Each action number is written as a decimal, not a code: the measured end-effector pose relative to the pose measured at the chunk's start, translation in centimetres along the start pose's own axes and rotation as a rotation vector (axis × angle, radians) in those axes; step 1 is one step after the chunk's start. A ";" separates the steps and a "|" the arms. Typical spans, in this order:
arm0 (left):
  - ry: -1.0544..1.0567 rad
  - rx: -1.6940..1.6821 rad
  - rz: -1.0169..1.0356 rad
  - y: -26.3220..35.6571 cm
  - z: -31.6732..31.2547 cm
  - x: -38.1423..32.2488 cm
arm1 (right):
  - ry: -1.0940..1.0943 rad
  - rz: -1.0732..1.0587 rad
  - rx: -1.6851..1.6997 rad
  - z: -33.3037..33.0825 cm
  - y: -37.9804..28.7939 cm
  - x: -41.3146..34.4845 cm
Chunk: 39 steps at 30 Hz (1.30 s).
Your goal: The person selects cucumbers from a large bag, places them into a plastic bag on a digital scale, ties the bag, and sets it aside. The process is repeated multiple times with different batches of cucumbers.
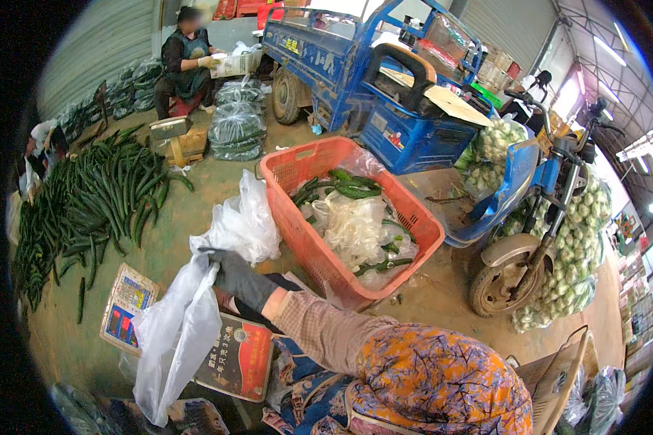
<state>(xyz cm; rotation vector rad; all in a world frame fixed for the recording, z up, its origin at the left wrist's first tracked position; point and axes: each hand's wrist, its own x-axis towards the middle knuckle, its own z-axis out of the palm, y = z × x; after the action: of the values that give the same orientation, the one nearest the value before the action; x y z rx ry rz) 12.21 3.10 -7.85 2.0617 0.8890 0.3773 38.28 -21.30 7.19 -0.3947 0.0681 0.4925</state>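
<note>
My right hand [245,277], in a dark glove, grips the top of a thin white plastic bag [177,342]. The bag hangs limp and looks unfilled, partly covering a scale platform [239,359] that bears writing. Beyond the platform lies the scale's display panel [128,307]. Just past my hand a heap of white plastic bags [245,217] rests against a red plastic crate [353,291]. Inside the crate are dark green cucumbers [353,187] and crumpled clear plastic [353,228]. My left hand is out of view.
A large pile of cucumbers [98,201] covers the floor at left. Filled bags [236,130] are stacked near a seated person [185,65] holding a white basket [234,62]. A blue cargo tricycle [413,136] stands at right, beside netted pale vegetables [571,244]. A beige basket [560,364] is close by.
</note>
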 end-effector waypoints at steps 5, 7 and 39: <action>-0.119 0.080 -0.005 0.3 1.7 -1.2 | -0.147 0.261 0.152 0.1 -3.6 -1.0; -0.122 0.098 0.005 0.0 1.9 -0.8 | 0.010 0.230 0.100 0.7 -3.5 -1.7; -0.046 0.328 -0.243 -4.8 6.3 -4.6 | -0.347 -0.178 -2.023 -16.5 9.3 2.4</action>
<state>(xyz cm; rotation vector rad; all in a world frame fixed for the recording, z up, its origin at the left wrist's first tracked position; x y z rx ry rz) 10.14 -1.91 -15.25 2.2101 1.2230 0.0537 36.48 -19.09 -11.71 -2.2477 -0.8769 0.2862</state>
